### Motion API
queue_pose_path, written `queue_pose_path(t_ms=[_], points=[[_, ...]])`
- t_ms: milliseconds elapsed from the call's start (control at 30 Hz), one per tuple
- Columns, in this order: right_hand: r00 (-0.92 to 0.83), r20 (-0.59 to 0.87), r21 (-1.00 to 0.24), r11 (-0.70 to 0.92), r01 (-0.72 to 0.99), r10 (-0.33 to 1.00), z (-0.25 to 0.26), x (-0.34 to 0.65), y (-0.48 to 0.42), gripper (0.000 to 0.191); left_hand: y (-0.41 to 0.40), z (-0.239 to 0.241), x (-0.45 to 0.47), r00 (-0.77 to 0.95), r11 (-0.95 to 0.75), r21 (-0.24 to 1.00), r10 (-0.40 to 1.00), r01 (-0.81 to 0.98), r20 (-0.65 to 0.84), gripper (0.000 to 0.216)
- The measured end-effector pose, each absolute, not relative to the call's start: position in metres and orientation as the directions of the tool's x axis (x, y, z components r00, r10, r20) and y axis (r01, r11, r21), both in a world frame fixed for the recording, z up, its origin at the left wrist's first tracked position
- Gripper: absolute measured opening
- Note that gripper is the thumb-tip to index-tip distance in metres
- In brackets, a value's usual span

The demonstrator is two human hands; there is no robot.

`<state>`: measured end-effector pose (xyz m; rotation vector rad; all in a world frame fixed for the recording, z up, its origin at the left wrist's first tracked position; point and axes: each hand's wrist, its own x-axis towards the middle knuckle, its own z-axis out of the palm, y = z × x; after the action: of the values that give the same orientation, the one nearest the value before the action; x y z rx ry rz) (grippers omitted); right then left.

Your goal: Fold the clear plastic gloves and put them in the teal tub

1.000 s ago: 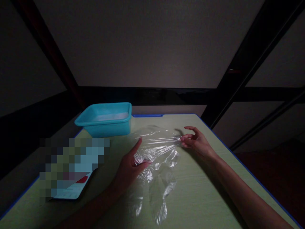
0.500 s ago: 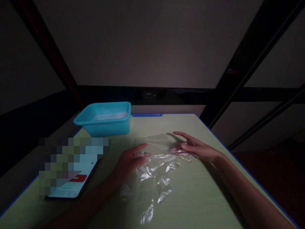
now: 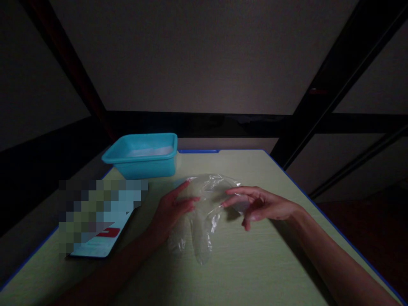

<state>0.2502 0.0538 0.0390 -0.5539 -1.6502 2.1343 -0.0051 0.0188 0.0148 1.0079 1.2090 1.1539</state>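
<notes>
A clear, thin plastic glove (image 3: 202,238) is spread between my hands just over the table, its finger-like lobes hanging toward me. My left hand (image 3: 174,208) holds the film at its left side, with the index finger along the upper edge and the thumb lower down. On the other side, my right hand (image 3: 266,204) has its fingers apart. Its index and middle fingertips touch the right part of the film, while the thumb points down, clear of the other fingers. Where the film overlaps the fingers, the exact contact is hard to see.
A turquoise plastic basin (image 3: 148,167) with something white inside stands at the table's back left. Nearer, a phone-like slab (image 3: 95,248) lies partly blurred out. The pale green table (image 3: 255,272) has a blue edge; a panelled wall (image 3: 197,63) rises behind it.
The glove's upper edge has risen into an arch and its lobes have drawn together. My right hand has turned, lowering its index finger and thumb. My left fingers have spread slightly.
</notes>
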Motion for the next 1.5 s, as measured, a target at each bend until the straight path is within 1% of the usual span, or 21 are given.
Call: queue_pose_path(t_ms=[33,100,167,300,433,500,567,633,700,767,833,933,1000,1033,1100,1167,1200,1267,1333,1433,1500], points=[[-0.864,-0.132,-0.966,-0.26,0.002,0.485,0.042,0.255,0.054,0.053,0.019,0.016,-0.005,-0.01,0.16,0.984,0.987,-0.083,-0.161,0.08],[-0.874,-0.237,-0.944,-0.313,0.104,0.424,0.046,0.266,0.055,0.052,0.019,0.019,-0.004,-0.023,0.164,0.986,0.986,-0.014,-0.164,0.08],[-0.858,-0.282,-0.93,-0.34,0.136,0.428,0.049,0.276,0.055,0.054,0.019,0.019,-0.003,-0.046,0.153,0.987,0.988,0.055,-0.15,0.08],[-0.796,-0.231,-0.956,-0.284,0.078,0.559,0.05,0.281,0.055,0.052,0.02,0.015,-0.001,-0.099,0.119,0.981,0.99,0.152,-0.105,0.074],[-0.767,-0.089,-0.985,-0.17,-0.027,0.635,0.054,0.264,0.051,0.032,0.019,0.009,-0.003,-0.167,0.03,0.983,0.986,0.183,0.001,0.064],[-0.76,-0.051,-0.994,-0.107,-0.024,0.648,0.055,0.253,0.049,0.022,0.019,0.008,-0.004,-0.188,-0.009,0.982,0.981,0.187,0.045,0.057],[-0.781,-0.088,-0.996,-0.063,0.062,0.619,0.054,0.244,0.047,0.017,0.019,0.007,-0.005,-0.189,-0.042,0.981,0.979,0.19,0.078,0.052],[-0.796,-0.114,-0.992,-0.023,0.125,0.595,0.052,0.238,0.045,0.019,0.019,0.007,-0.005,-0.177,-0.066,0.97,0.978,0.233,0.109,0.05],[-0.807,-0.123,-0.99,-0.008,0.144,0.577,0.049,0.233,0.042,0.024,0.019,0.008,-0.005,-0.175,-0.094,0.945,0.972,0.314,0.155,0.053],[-0.83,-0.182,-0.982,-0.049,0.184,0.528,0.047,0.231,0.039,0.026,0.018,0.006,-0.005,-0.198,-0.145,0.911,0.951,0.386,0.235,0.056],[-0.854,-0.291,-0.957,-0.12,0.265,0.432,0.045,0.23,0.037,0.025,0.018,0.004,-0.007,-0.226,-0.198,0.875,0.92,0.442,0.322,0.06],[-0.874,-0.374,-0.923,-0.214,0.319,0.309,0.04,0.23,0.035,0.026,0.017,-0.003,-0.009,-0.212,-0.26,0.764,0.864,0.59,0.457,0.069],[-0.892,-0.39,-0.91,-0.241,0.337,0.229,0.038,0.231,0.035,0.032,0.016,-0.007,-0.01,-0.151,-0.296,0.623,0.814,0.724,0.561,0.075],[-0.901,-0.396,-0.905,-0.238,0.351,0.178,0.038,0.231,0.035,0.036,0.015,-0.007,-0.01,-0.098,-0.312,0.539,0.793,0.782,0.602,0.074],[-0.919,-0.385,-0.909,-0.21,0.362,0.082,0.041,0.233,0.036,0.039,0.013,-0.007,-0.01,0.064,-0.378,0.376,0.773,0.846,0.631,0.064],[-0.951,-0.304,-0.938,-0.192,0.289,0.054,0.045,0.237,0.038,0.038,0.01,-0.005,-0.009,0.286,-0.498,0.276,0.781,0.822,0.555,0.052],[-0.969,-0.237,-0.955,-0.198,0.219,0.071,0.047,0.239,0.039,0.037,0.008,-0.004,-0.009,0.39,-0.554,0.259,0.784,0.791,0.484,0.049],[-0.985,-0.081,-0.973,-0.228,0.044,0.155,0.05,0.244,0.041,0.037,0.005,0.0,-0.008,0.553,-0.631,0.273,0.772,0.726,0.312,0.047],[-0.964,0.052,-0.963,-0.242,-0.117,0.261,0.053,0.248,0.042,0.035,0.002,0.005,-0.007,0.646,-0.668,0.299,0.741,0.682,0.183,0.047],[-0.858,0.177,-0.937,-0.183,-0.297,0.482,0.055,0.25,0.043,0.026,-0.002,0.01,-0.006,0.763,-0.748,0.333,0.636,0.574,0.112,0.047],[-0.723,0.205,-0.937,-0.081,-0.339,0.66,0.056,0.247,0.044,0.018,-0.005,0.013,-0.006,0.828,-0.802,0.359,0.547,0.477,0.122,0.044]])
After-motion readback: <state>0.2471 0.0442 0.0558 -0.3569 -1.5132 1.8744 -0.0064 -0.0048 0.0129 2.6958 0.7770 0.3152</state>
